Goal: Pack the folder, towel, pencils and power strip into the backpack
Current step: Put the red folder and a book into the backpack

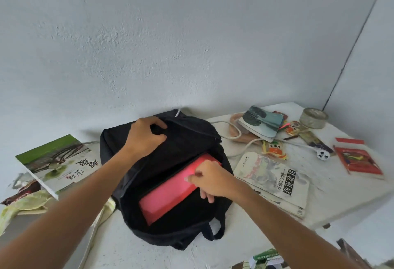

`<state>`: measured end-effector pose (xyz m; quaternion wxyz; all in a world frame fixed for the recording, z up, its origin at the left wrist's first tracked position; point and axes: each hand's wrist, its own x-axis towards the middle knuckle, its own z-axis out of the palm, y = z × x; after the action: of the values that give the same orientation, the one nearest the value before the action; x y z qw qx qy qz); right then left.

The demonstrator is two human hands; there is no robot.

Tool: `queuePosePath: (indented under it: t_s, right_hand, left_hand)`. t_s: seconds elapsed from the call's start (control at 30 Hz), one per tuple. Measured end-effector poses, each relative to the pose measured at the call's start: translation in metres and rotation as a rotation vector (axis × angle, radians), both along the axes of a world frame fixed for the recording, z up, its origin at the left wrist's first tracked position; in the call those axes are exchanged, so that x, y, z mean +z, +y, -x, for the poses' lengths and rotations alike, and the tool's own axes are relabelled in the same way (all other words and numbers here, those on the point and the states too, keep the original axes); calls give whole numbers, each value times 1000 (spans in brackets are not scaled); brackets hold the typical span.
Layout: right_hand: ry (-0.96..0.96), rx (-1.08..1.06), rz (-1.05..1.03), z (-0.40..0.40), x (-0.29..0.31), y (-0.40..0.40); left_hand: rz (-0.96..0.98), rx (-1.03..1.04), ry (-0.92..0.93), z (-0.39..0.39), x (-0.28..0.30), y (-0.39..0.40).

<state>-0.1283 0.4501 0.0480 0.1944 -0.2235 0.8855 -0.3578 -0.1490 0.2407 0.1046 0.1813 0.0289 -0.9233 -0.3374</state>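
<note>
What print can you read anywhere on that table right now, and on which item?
"smart", partly cut off: green package at the bottom edge.
Large Chinese characters, upside down to the camera, not safely readable: green-covered book on the left.
Chinese title, same problem: magazine right of the backpack.
Snack packet print: too small.

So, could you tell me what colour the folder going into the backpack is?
Pink folder, clearest in the head view.

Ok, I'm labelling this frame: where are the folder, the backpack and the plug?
folder (168, 190), head view, pink face.
backpack (187, 141), head view, black upper flap.
plug (322, 153), head view, white body.
</note>
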Motion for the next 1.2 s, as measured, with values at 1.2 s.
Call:
queuePosePath:
  t_s: [1.2]
  right_hand:
    - [743, -586, -284, 222, -12, 152]
  left_hand:
    - [20, -204, -566, 48, -91, 49]
